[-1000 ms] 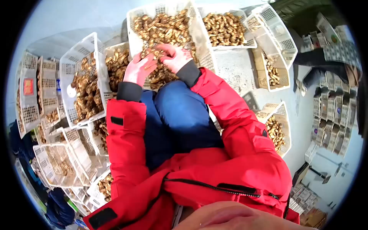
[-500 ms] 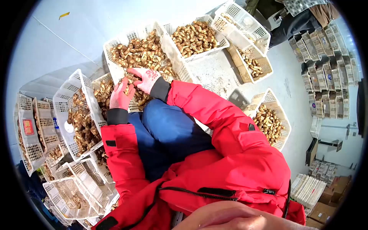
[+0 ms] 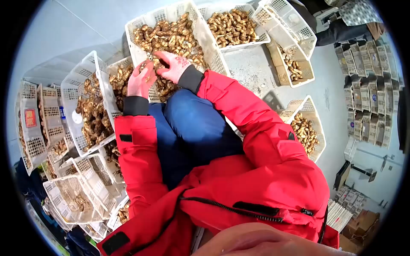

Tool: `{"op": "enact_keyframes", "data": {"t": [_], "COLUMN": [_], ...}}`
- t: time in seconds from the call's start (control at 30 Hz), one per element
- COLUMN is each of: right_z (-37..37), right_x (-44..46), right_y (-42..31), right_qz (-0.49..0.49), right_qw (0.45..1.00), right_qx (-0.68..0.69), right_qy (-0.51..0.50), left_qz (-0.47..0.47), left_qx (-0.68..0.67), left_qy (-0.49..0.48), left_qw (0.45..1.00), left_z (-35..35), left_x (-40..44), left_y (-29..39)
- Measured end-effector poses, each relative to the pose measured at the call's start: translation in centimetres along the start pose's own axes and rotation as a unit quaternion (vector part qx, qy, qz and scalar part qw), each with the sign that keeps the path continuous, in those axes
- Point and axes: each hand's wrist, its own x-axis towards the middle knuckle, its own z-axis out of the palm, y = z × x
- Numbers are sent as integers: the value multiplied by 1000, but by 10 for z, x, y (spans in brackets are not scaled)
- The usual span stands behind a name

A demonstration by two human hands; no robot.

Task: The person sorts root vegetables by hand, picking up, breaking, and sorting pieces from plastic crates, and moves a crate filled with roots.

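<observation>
Red sleeves (image 3: 243,102) end in black cuffs (image 3: 136,106), and your two hands sit close together over the near part of a large white crate (image 3: 211,45). Brown mushrooms (image 3: 175,36) lie heaped inside it, beyond your hands and beneath them. Your left hand (image 3: 140,81) has its fingers bent; your right hand (image 3: 176,68), just beside it, has the thumb parted from the forefinger. Small pieces show around your fingertips, but the view is too coarse to tell whether either hand grips one. Your blue trousers (image 3: 198,123) reach the crate's near edge. More mushrooms fill the upper-right crate (image 3: 247,45) and the left-hand crate (image 3: 106,87).
</observation>
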Motion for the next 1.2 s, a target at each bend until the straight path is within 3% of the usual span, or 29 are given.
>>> {"op": "enact_keyframes", "data": {"t": [0.07,0.17,0.2,0.23,0.3,0.4,0.43,0.57,0.6,0.7,0.73,0.77,0.8,0.83,0.87,0.9,0.97,1.07,1.17,1.2], "right_z": [-4,-1,-3,-1,-17,-9,-5,-17,-11,-4,-16,-3,-2,-13,-10,-9,-10,-16,-12,-13], "right_x": [1,0,2,0,1,0,-3,4,1,3,0,3,-1,-2,-2,-3,-3,-3,-6,-6], "right_y": [1,12,12,18,-7,13,16,-17,-10,2,-10,2,17,0,3,7,4,1,9,5], "right_qz": [37,51,100,41,170,169,198,205,149,118,164,81,144,207,181,200,202,221,186,243], "right_qw": [998,997,991,998,976,959,927,969,986,985,983,993,985,971,973,966,968,970,975,958], "right_qx": [-45,62,79,36,125,221,318,81,18,114,-22,85,93,100,134,155,144,97,121,152], "right_qy": [-15,-10,-33,15,-55,-48,-38,-111,-76,-46,-74,-5,-33,-61,-45,-51,-43,-13,26,3], "left_qz": [-12,-15,-19,-21,-25,-21,-6,-24,12,42,47,1,-43,-15,13,-44,25,-70,22,49], "left_qx": [4,3,2,1,11,0,-13,-36,10,57,59,4,-51,0,51,12,110,-27,84,120], "left_qy": [-2,-5,-4,-4,-6,-6,-6,10,-36,-95,-93,-86,-74,-78,-80,-40,-68,-8,-90,-107], "left_qw": [1000,1000,1000,1000,1000,1000,1000,999,999,993,993,996,995,997,995,998,991,997,992,986], "left_z": [2,7,9,10,7,7,7,-2,-8,-9,3,0,-2,-2,1,3,9,12,5,0], "left_x": [-1,-4,-5,-5,-2,-3,-3,6,8,9,1,1,1,3,2,1,-7,-4,-7,-5], "left_y": [0,0,1,2,0,-1,-2,-5,-9,-12,-6,-6,-6,-6,-5,-5,0,4,0,-2]}}
